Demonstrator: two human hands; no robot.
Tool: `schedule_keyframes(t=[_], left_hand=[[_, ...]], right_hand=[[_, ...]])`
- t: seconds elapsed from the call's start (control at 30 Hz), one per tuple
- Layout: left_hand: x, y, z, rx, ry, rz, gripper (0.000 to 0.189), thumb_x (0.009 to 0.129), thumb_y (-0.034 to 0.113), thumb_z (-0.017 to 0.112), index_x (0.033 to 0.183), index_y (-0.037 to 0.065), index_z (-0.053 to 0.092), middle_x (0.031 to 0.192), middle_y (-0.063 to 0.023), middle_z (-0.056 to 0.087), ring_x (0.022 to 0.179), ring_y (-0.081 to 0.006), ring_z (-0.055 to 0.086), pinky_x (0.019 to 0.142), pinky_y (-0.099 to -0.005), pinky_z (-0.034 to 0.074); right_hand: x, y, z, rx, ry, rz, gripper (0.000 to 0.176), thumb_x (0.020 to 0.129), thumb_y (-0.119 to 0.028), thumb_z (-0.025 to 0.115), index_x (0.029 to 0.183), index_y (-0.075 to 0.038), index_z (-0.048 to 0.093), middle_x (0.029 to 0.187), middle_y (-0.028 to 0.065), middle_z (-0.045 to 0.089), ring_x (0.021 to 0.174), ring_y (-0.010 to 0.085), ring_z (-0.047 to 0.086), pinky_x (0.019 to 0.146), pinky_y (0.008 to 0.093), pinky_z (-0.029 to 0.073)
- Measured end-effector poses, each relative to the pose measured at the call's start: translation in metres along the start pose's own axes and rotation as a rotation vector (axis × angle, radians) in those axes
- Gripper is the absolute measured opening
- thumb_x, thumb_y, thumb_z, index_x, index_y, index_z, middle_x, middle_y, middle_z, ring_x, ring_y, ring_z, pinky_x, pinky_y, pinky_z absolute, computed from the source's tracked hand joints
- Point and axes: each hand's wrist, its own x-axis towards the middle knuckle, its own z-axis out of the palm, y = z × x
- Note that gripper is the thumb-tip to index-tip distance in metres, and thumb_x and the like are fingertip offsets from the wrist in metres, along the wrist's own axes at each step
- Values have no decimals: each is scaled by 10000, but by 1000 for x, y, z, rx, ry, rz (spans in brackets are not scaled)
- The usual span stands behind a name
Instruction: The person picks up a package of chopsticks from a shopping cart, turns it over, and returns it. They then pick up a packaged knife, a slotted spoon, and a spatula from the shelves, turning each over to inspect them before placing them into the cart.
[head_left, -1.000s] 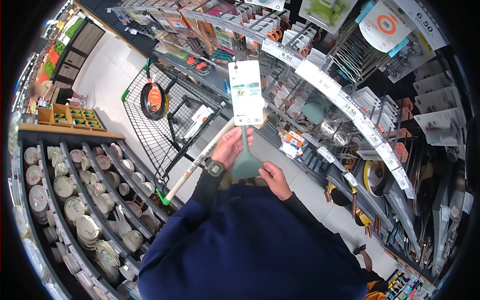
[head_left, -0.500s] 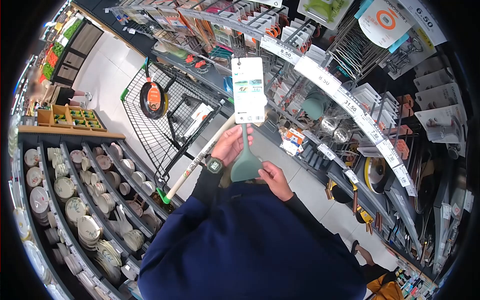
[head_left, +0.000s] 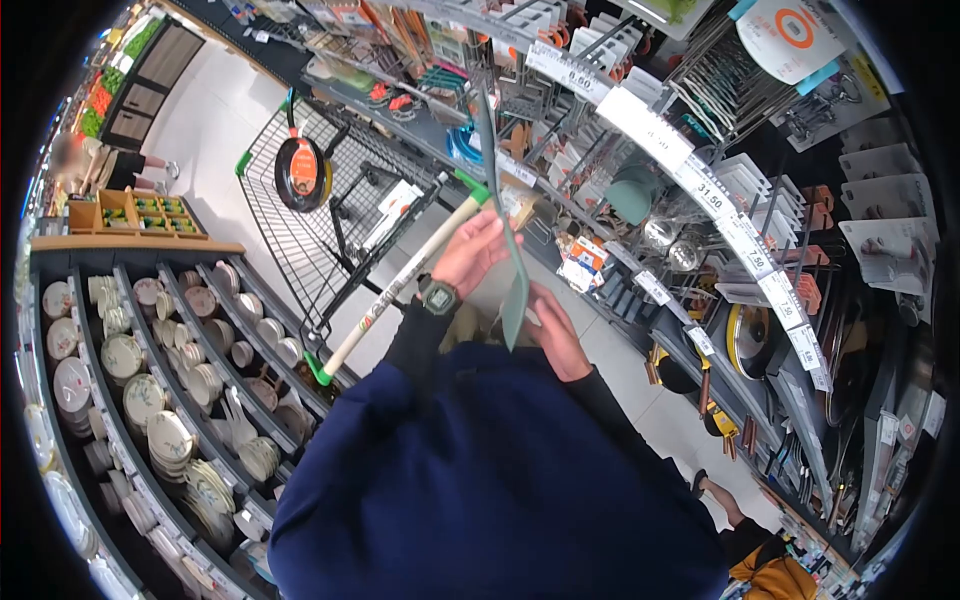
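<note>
A grey-green spatula (head_left: pixel 515 305) is turned nearly edge-on in front of me, its broad blade low and its handle rising. My left hand (head_left: pixel 470 255), with a digital watch at the wrist, pinches the handle between thumb and fingers. At the blade's right side is my right hand (head_left: pixel 558 335), its fingers bent against the edge and partly hidden. A card tag (head_left: pixel 486 130) on the upper handle shows only as a thin, dark sliver. Beyond my left hand runs the handle bar (head_left: pixel 410 280) of a shopping cart.
The wire cart (head_left: pixel 345 235) holds a frying pan (head_left: pixel 302 172) with an orange label. Racks of kitchen tools with price labels (head_left: pixel 705 185) curve along the right. Stacked plates and bowls (head_left: pixel 145 395) fill shelves on the left. People (head_left: pixel 760 555) stand at lower right and far left.
The spatula has been rotated from facing me flat to nearly edge-on, so the white card's face no longer shows. My right hand has turned with the blade, and the view has shifted slightly.
</note>
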Motion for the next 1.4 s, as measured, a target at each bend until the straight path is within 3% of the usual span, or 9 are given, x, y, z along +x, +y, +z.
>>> schedule_keyframes(t=[0.07,0.2,0.23,0.43,0.77,0.97,1.07,1.2,1.4], left_hand=[[6,2,3,13,52,6,263,974,178,593,1193,40,554,1139,-60,647,1055,-190,648,928,-328,529],[13,6,10,20,105,33,266,964,172,610,1180,21,571,1179,-78,645,1053,-188,649,914,-305,534],[14,6,8,28,109,39,259,959,169,617,1167,19,583,1179,-79,649,1044,-185,652,908,-298,535],[14,0,-8,16,192,25,220,945,149,631,1131,33,614,1150,-73,671,1015,-170,661,905,-294,536],[-4,11,-27,4,268,28,284,965,142,594,1218,14,573,1244,-91,640,1062,-169,645,949,-304,518],[-26,34,-48,144,406,27,287,947,149,630,1195,15,575,1196,-87,668,1040,-168,656,890,-286,528],[-43,52,-61,366,511,39,260,926,143,663,1141,20,585,1146,-87,691,976,-169,679,842,-274,529],[-74,98,-88,513,606,171,258,909,137,686,1111,11,586,1045,-103,716,862,-132,690,722,-229,503],[-123,179,-183,672,742,278,177,925,114,663,1064,20,605,1002,-48,697,856,-105,663,744,-220,490]], right_hand=[[0,-12,1,272,-55,5,443,1035,-254,460,1434,-75,390,1426,68,422,1318,201,407,1051,384,354],[1,-17,0,145,-41,-3,431,1035,-235,453,1416,-47,375,1386,72,443,1265,208,473,1007,440,459],[3,-19,6,111,25,-37,405,1019,-182,486,1381,-23,400,1314,85,499,1168,198,557,923,417,541],[10,-17,3,-72,69,-2,355,989,-104,531,1320,9,468,1152,101,606,979,188,651,766,349,599],[27,-10,7,-141,-3,138,380,977,-162,579,1312,-4,492,1157,75,612,997,147,638,700,283,578],[49,5,23,-300,-219,218,255,974,-227,598,1111,-16,557,900,62,688,634,137,680,571,215,504],[62,15,37,-453,-339,200,246,986,-223,574,1092,-2,562,895,82,706,634,118,669,551,223,500],[79,18,77,-553,-514,137,220,989,-203,558,1027,13,570,860,81,720,573,95,621,512,244,481],[110,27,135,-655,-588,94,175,964,-156,591,932,15,599,818,65,715,637,86,634,557,250,504]])
